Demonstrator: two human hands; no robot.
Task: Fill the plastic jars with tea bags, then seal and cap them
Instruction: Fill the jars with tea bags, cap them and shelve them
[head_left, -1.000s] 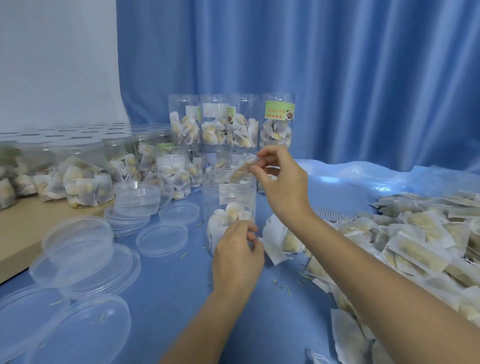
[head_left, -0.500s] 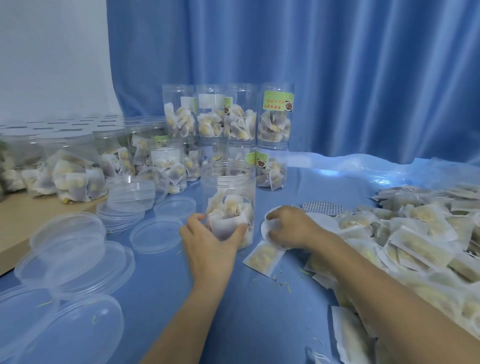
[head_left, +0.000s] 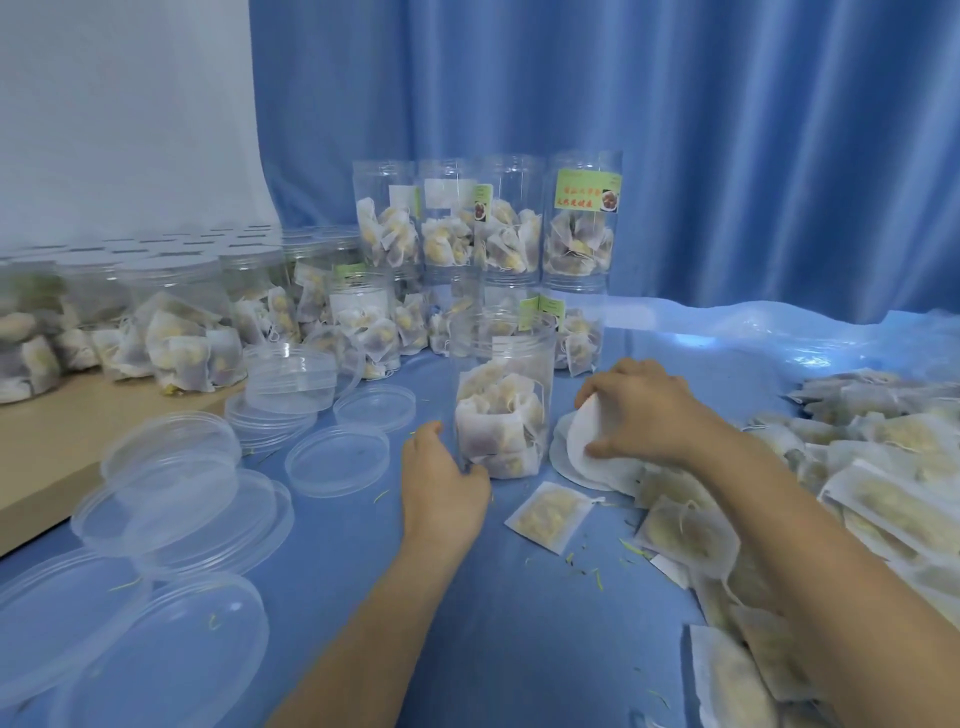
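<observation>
the left hand (head_left: 445, 486) was curled around the base of an open plastic jar (head_left: 501, 400), thumb on the jar's near left side, fingers wrapping the wall. the right hand (head_left: 636, 415) was just right of the jar, its fingers and thumb pinching a white round seal disc (head_left: 582, 441) tilted up off a small stack of white discs (head_left: 592, 475) lying flat on the blue table cover (head_left: 519, 623). the two hands were apart, with the jar between them.

the jar stood upright in the middle of the table, uncapped, and was about half filled with white tea bags (head_left: 498, 426). one loose tea bag (head_left: 550, 517) lay flat on the cover just near of the jar. to the right, a large heap of tea bags (head_left: 857, 493) spread from the far right edge to the near right corner, partly under the right forearm.

left of the jar, clear plastic lids (head_left: 337, 460) lay scattered on the cover, some stacked, with bigger ones toward the near left corner. a short clear tub (head_left: 291, 379) sat on a pile of lids. beyond the jar, filled jars (head_left: 579, 228) with green labels stood in two tiers against a blue curtain (head_left: 727, 156). farther left, more filled, capped jars (head_left: 176, 322) crowded a wooden board (head_left: 47, 457). small green flecks dotted the cover.
</observation>
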